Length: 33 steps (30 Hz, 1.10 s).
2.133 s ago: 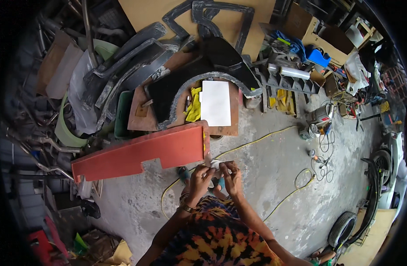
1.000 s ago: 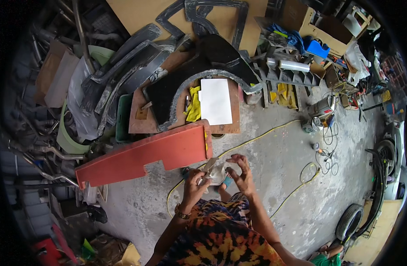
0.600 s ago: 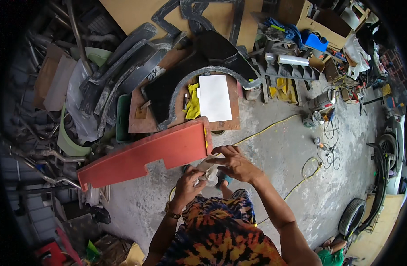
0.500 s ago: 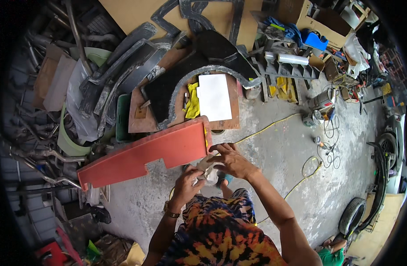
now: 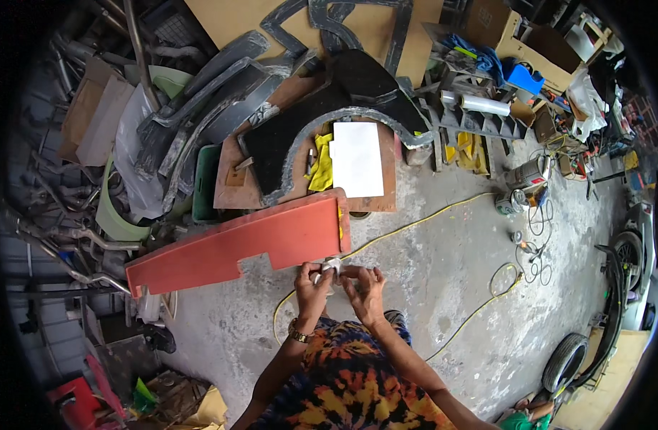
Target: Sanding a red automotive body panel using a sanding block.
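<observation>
Both hands meet in front of my body, just below the right end of a long red panel. A small crumpled off-white sheet is between them; I cannot tell whether it is paper or cloth. My left hand is closed on it with thumb and fingers. My right hand pinches its right side, with the outer fingers raised. The panel has a notch in its lower edge and a lip at its right end. Neither hand visibly touches it.
Beyond the panel, a low wooden table carries a black fender-like part, a yellow cloth and a white sheet. Metal pipes crowd the left. A yellow cord crosses the floor. A tire lies right, near another person.
My right hand has come down and closer to my left, from above the crumpled sheet to its right side. The sheet looks more bunched up. The view has shifted slightly.
</observation>
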Each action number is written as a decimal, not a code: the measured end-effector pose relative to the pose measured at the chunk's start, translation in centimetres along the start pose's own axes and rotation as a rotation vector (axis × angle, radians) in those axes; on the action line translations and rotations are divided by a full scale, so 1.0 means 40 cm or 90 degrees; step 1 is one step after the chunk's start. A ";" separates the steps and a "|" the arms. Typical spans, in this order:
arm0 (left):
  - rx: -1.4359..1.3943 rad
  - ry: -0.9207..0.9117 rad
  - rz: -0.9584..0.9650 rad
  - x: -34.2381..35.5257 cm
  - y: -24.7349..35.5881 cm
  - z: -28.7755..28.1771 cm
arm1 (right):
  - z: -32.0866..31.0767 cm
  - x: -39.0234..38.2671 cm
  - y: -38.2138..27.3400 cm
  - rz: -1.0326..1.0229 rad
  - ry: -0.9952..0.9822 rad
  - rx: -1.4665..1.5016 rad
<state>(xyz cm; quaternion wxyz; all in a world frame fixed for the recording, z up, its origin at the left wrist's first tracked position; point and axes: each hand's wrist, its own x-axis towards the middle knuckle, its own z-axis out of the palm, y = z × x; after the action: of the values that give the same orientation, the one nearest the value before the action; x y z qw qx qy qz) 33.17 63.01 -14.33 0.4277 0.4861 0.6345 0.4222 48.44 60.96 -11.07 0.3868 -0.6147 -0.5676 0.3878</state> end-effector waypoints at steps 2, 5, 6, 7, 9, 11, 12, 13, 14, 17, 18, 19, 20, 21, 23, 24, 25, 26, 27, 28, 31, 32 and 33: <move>-0.073 0.043 -0.019 -0.005 -0.010 0.016 | 0.017 -0.003 0.023 0.045 -0.001 0.007; -0.117 0.022 -0.096 -0.016 -0.030 0.017 | 0.033 -0.011 0.061 0.060 0.015 -0.042; -0.123 0.007 -0.134 -0.018 -0.033 0.011 | 0.036 -0.016 0.065 0.031 0.030 -0.097; -0.124 0.008 -0.134 -0.020 -0.036 0.010 | 0.040 -0.020 0.070 0.030 0.029 -0.098; -0.210 0.026 -0.183 -0.029 -0.033 0.014 | 0.044 -0.028 0.078 0.005 0.069 -0.094; -0.241 0.032 -0.209 -0.037 -0.020 0.019 | 0.052 -0.034 0.084 0.026 0.086 -0.086; -0.269 0.038 -0.233 -0.039 -0.019 0.020 | 0.060 -0.036 0.087 0.046 0.103 -0.075; -0.271 0.037 -0.233 -0.040 -0.018 0.021 | 0.068 -0.038 0.090 0.046 0.104 -0.076; -0.287 0.032 -0.270 -0.041 -0.017 0.022 | 0.076 -0.040 0.093 0.171 0.107 0.148; -0.315 0.014 -0.329 -0.044 -0.008 0.028 | 0.082 -0.058 0.123 0.366 0.086 0.432; -0.326 0.007 -0.352 -0.046 -0.007 0.029 | 0.083 -0.062 0.131 0.439 0.058 0.491; -0.328 0.008 -0.354 -0.047 -0.013 0.032 | 0.088 -0.063 0.138 0.440 0.057 0.489; -0.345 0.004 -0.359 -0.046 -0.021 0.037 | 0.095 -0.064 0.146 0.443 0.058 0.507; -0.363 0.003 -0.363 -0.047 -0.039 0.040 | 0.101 -0.063 0.148 0.445 0.056 0.525; -0.360 0.005 -0.351 -0.053 -0.074 0.047 | 0.113 -0.062 0.153 0.448 0.055 0.536; -0.355 0.000 -0.338 -0.053 -0.081 0.050 | 0.118 -0.059 0.157 0.449 0.060 0.549; -0.356 0.003 -0.338 -0.054 -0.088 0.051 | 0.124 -0.059 0.161 0.450 0.058 0.548; -0.334 -0.006 -0.342 -0.055 -0.096 0.052 | 0.130 -0.063 0.162 0.431 0.079 0.523; -0.312 -0.016 -0.347 -0.054 -0.101 0.053 | 0.135 -0.068 0.168 0.413 0.100 0.497; -0.314 -0.017 -0.345 -0.055 -0.112 0.056 | 0.143 -0.075 0.187 0.411 0.100 0.497; -0.446 0.029 -0.402 -0.056 -0.143 0.051 | 0.162 -0.072 0.196 0.395 0.117 0.475; -0.452 0.011 -0.419 -0.056 -0.154 0.044 | 0.169 -0.076 0.188 0.383 0.107 0.523; -0.461 -0.007 -0.432 -0.049 -0.170 0.037 | 0.175 -0.064 0.179 0.367 0.096 0.571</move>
<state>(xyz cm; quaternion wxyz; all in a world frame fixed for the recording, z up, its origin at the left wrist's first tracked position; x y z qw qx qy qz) 33.16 60.12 -20.95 0.6858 0.0750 0.5673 0.4496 44.75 58.24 -20.34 0.5291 -0.5462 -0.1255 0.6371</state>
